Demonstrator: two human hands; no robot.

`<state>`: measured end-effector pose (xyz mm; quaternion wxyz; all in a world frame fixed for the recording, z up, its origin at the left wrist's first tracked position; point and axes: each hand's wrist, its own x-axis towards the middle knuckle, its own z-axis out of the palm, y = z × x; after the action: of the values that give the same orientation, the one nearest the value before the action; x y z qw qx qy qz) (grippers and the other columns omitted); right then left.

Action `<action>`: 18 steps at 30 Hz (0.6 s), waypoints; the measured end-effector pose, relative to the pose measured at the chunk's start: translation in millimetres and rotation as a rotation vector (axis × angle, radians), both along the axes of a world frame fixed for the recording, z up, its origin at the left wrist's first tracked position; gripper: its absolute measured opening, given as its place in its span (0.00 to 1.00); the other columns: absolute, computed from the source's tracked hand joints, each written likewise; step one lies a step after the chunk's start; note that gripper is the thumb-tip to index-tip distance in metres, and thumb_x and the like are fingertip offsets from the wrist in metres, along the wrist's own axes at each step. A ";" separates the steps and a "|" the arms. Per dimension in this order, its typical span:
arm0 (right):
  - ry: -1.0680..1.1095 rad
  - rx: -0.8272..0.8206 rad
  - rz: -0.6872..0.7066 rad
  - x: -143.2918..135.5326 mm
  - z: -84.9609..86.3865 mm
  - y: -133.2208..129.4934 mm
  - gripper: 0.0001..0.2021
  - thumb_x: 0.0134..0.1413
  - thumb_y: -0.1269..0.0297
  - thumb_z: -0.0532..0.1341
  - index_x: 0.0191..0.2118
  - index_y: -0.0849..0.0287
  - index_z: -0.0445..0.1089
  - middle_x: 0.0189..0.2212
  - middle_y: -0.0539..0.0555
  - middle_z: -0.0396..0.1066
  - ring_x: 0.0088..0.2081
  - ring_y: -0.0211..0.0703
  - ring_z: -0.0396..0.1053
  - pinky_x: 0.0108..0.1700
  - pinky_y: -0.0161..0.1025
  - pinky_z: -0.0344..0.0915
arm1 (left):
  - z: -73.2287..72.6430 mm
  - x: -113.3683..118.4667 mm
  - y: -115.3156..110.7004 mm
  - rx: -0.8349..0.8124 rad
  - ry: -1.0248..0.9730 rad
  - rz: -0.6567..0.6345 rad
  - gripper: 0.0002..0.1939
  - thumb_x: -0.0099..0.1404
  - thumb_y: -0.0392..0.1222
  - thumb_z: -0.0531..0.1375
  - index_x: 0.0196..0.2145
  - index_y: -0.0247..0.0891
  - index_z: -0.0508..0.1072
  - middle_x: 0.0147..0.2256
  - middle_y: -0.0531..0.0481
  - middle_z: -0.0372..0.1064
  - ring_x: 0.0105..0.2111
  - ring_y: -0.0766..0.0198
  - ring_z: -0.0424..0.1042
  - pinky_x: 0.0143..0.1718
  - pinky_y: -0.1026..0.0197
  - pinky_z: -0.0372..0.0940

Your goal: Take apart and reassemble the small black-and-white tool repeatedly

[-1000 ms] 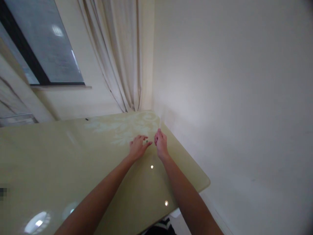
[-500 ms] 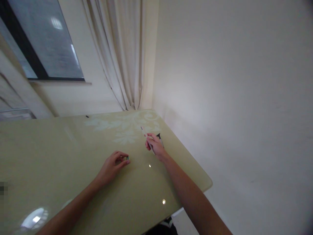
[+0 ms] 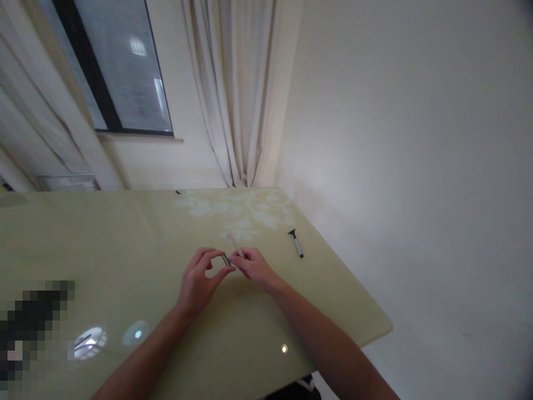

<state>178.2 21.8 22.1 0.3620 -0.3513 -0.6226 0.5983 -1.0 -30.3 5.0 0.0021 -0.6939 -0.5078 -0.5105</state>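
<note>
My left hand (image 3: 202, 278) pinches a small flat green piece with a dark edge (image 3: 226, 260) between thumb and fingertips; its kind is too small to make out. Close beside it, my right hand (image 3: 255, 264) is closed around a slim whitish stick (image 3: 235, 245), which points up and away to the left. The fingers of both hands almost meet over the table, and I cannot tell whether they touch. To the right of my right hand lies a razor (image 3: 297, 244) with a black head and a grey handle.
The pale green glossy table (image 3: 137, 239) has a white leaf pattern at its far corner. A tiny dark object (image 3: 177, 192) lies near the far edge. Walls and a curtain (image 3: 245, 100) border the table. A pixelated dark area covers the lower left.
My right hand has moved left and away from the razor, bringing the whitish stick up to my left hand. The green piece is now turned to show more of itself. The view has shifted left.
</note>
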 end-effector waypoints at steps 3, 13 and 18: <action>0.062 -0.110 0.000 1.2 -11.2 -6.4 0.17 0.53 0.49 0.66 0.30 0.59 0.70 0.15 0.40 0.52 0.17 0.30 0.45 0.21 0.34 0.41 | -1.9 2.8 -2.7 -0.015 0.017 -0.033 0.18 0.65 0.54 0.66 0.47 0.42 0.75 0.43 0.46 0.71 0.31 0.64 0.67 0.35 0.60 0.70; 0.054 -0.061 -0.102 2.9 -10.0 -5.1 0.12 0.49 0.54 0.67 0.30 0.59 0.71 0.17 0.42 0.57 0.20 0.32 0.50 0.23 0.33 0.45 | -1.0 9.6 -5.8 -0.100 0.023 -0.064 0.18 0.67 0.52 0.65 0.52 0.43 0.73 0.45 0.46 0.69 0.31 0.65 0.66 0.37 0.60 0.70; 0.035 -0.026 -0.150 4.6 -10.1 -4.5 0.10 0.48 0.58 0.65 0.28 0.58 0.69 0.17 0.43 0.56 0.21 0.33 0.51 0.24 0.33 0.47 | -3.2 11.5 -5.2 -0.120 0.001 -0.091 0.16 0.68 0.48 0.64 0.50 0.43 0.73 0.43 0.47 0.68 0.31 0.66 0.66 0.36 0.61 0.70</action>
<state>182.8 17.3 12.0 0.4119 -0.3911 -0.5804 0.5835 10.5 -35.5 1.7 -0.0624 -0.7154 -0.5054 -0.4785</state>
